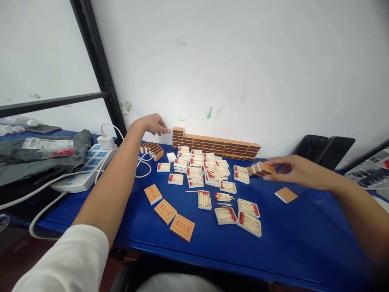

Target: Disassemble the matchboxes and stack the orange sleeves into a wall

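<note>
My left hand [155, 124] hovers by the left end of a long stacked row of matchboxes [219, 147] along the wall. Its index finger stretches toward the single box on top, the other fingers are loosely bent, and I see nothing in it. On the right, my right hand [284, 168] has thumb and fingers around a slanted row of matchboxes [263, 168] on the blue table. Between the hands lie several open trays of red-tipped matches [194, 172]. A loose matchbox [286, 195] lies below my right hand.
Three matchboxes [165, 211] lie face up at the front. Another leaning row of matchboxes [152, 150] stands below my left hand. A power strip [82, 170] with white cables, a grey plastic parcel [45, 152] and a black rack post [100, 61] occupy the left. Dark devices [331, 151] lean at the right.
</note>
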Tool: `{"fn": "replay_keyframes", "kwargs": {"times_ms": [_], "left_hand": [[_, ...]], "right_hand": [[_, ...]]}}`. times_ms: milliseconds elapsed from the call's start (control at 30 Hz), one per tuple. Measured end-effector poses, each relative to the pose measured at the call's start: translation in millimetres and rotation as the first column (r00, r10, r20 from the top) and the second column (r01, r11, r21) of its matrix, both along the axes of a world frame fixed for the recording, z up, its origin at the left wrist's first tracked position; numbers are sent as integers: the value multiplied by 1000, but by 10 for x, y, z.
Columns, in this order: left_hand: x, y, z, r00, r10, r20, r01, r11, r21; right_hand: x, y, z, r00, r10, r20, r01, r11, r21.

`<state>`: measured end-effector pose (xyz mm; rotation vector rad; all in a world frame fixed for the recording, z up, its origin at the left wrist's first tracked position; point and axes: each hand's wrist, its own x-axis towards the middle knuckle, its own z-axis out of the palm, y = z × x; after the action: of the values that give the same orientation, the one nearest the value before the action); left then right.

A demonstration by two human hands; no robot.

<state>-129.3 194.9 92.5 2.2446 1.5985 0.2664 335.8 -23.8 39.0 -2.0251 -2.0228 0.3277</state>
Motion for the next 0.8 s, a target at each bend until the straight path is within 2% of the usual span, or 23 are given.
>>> {"fn": "replay_keyframes", "kwargs": {"times_ms": [33, 67, 167, 300, 400, 533, 667, 800], "left_hand": [[20, 8, -9, 1000, 0, -7, 0, 1000, 3], [42, 18, -21, 1000, -6, -13, 6, 1000, 8], [99, 57, -75, 999, -27, -30, 28, 999, 42], [154, 103, -176, 997, -27, -66, 35, 990, 136], [192, 112, -235, 995, -38, -90, 53, 983, 174], [252, 84, -257, 992, -47, -120, 62, 990, 126], [291, 38, -238, 985, -49, -164, 63, 995, 82], [300, 33, -244, 986, -47, -159, 67, 990, 128]], "right_hand": [[-96, 84, 102, 992, 90, -93, -92, 996, -18], [-212, 194, 198, 982, 121, -149, -120, 993, 15], [-664, 648, 391, 976, 202, -86, -189, 973, 135], [-1355, 1301, 396, 970, 233, 66, -242, 944, 225], [-1759, 1619, 324, 949, 241, 204, -287, 929, 235], [-2009, 1775, 260, 925, 224, 306, -303, 923, 238], [-2027, 1749, 229, 912, 154, 379, -265, 928, 262], [-1990, 1681, 177, 910, 80, 407, -215, 931, 296]]}}
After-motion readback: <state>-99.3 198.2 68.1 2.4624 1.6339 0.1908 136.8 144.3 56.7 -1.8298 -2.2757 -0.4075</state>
